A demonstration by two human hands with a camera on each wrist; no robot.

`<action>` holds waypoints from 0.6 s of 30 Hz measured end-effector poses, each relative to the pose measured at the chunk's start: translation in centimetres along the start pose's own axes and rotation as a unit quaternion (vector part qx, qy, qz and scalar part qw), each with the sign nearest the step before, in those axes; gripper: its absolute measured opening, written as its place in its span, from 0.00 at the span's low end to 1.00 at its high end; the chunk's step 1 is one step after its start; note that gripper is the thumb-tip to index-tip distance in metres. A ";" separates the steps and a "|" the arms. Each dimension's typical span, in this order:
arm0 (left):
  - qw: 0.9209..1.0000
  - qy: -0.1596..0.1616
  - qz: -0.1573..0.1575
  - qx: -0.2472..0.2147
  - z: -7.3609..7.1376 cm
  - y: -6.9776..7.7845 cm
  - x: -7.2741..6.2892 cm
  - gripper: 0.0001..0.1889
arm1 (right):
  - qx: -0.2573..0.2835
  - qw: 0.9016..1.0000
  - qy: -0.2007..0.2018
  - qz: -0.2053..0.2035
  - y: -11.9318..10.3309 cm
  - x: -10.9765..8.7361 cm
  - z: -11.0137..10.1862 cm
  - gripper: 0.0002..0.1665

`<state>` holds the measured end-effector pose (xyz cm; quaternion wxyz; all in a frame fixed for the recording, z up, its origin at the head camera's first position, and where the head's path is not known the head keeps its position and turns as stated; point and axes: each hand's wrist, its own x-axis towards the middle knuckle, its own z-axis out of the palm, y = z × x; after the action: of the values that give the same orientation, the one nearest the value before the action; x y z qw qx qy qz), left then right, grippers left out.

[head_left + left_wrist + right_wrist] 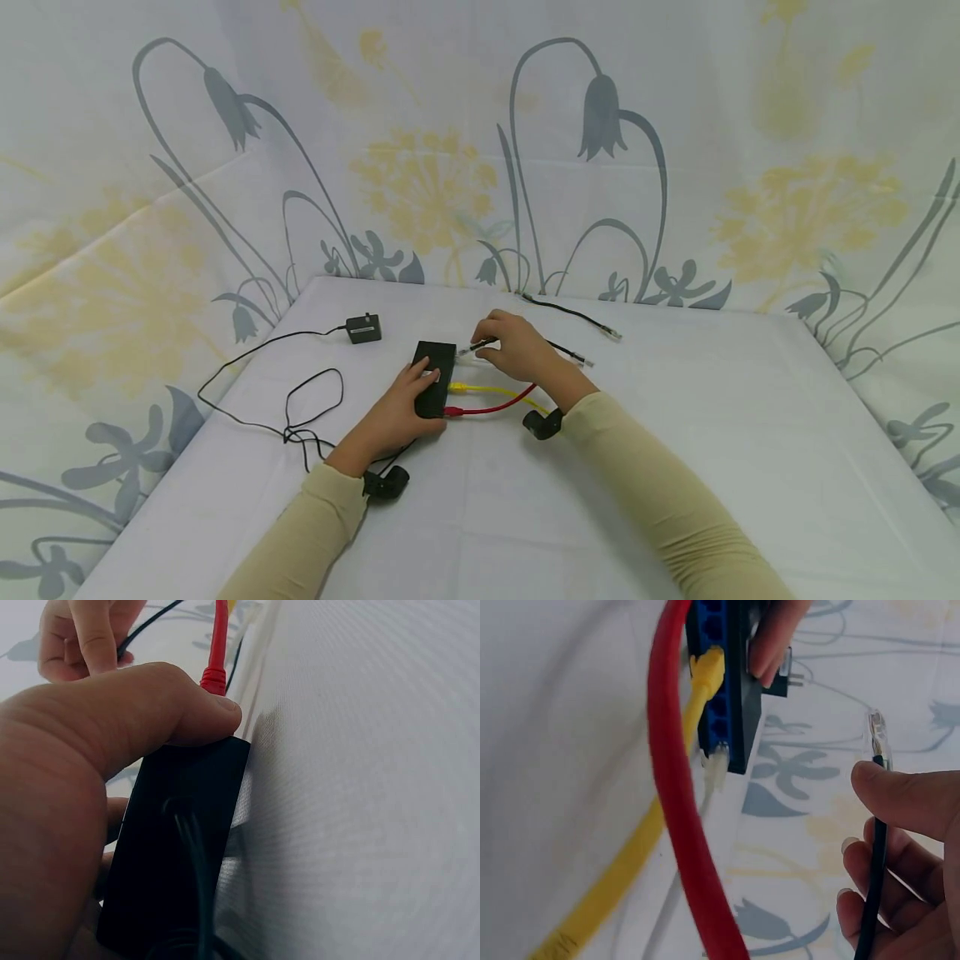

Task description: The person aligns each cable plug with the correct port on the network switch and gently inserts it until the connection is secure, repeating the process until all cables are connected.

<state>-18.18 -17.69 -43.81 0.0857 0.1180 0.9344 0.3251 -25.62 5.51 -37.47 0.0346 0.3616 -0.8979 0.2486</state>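
My left hand (396,408) grips a black network switch (433,402), thumb at its near end and fingers across the top. Along the switch's right side runs a row of blue ports (718,712). A red cable (487,409), a yellow cable (487,389) and a whitish cable (716,769) are plugged in there. My right hand (517,346) pinches a black network cable (877,862) just behind its clear plug (876,735). That plug points toward the switch's far end, apart from the ports in the right wrist view.
Another black cable (573,312) lies near the table's back edge. To the left sits a black power adapter (363,328), its thin cord (217,404) looping over the white tabletop (480,533). A patterned cloth (480,125) hangs behind.
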 end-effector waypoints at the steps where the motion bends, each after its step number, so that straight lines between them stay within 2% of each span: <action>1: 1.000 0.000 0.000 0.001 0.0 0.0 0.0 0.45 | -0.002 1.000 -0.003 0.000 -0.1 0.0 0.2 0.07; 9: 1.000 0.002 -0.006 0.005 0.1 0.1 -0.1 0.45 | 0.000 1.000 -0.020 0.018 -0.4 -0.1 1.8 0.09; 18: 1.000 0.003 -0.003 0.001 0.1 0.1 -0.1 0.45 | -0.008 0.998 -0.030 0.048 -0.2 -0.1 2.7 0.08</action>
<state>-18.07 -17.57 -43.78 0.0835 0.1140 0.9354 0.3240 -25.07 4.20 -39.75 -0.0017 0.3251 -0.9169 0.2315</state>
